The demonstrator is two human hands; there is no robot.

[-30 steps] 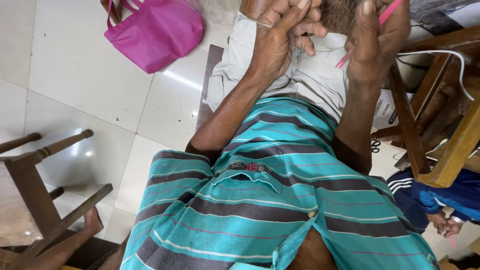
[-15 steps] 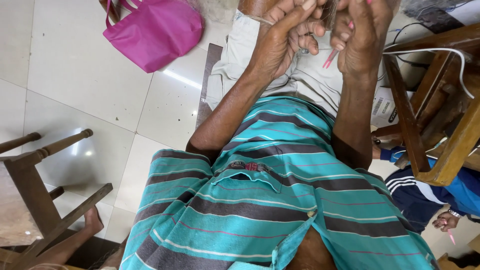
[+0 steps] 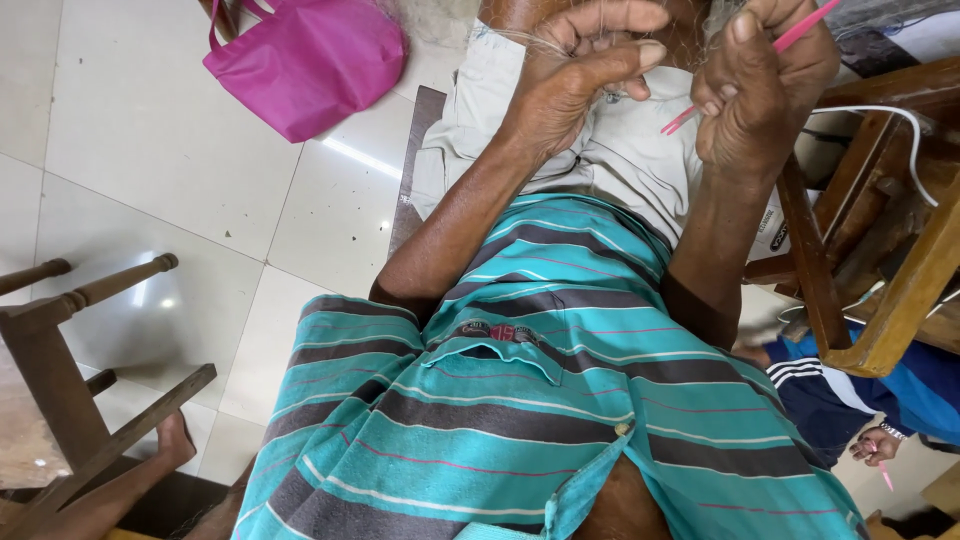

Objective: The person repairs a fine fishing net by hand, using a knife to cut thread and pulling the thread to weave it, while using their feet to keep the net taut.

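Note:
My left hand [image 3: 585,75] is raised over my lap with its fingers curled around fine, pale netting thread [image 3: 520,38] that runs across the knuckles. Just to its right, my right hand [image 3: 760,85] pinches a thin pink needle-like tool [image 3: 735,75], whose lower tip points toward the left hand. The two hands are close together, a small gap apart. Below them are my teal and grey striped shirt [image 3: 520,400] and pale shorts [image 3: 630,160].
A pink bag [image 3: 310,60] lies on the white tiled floor [image 3: 150,180] at upper left. A wooden chair [image 3: 70,340] stands at left, with a bare foot [image 3: 175,440] by it. Wooden furniture [image 3: 880,270] with a white cable [image 3: 900,125] stands at right, above another person's hand [image 3: 875,445].
My right hand has drawn in closer to the left hand, bringing the pink tool's tip nearer the thread. The left fingers have curled tighter.

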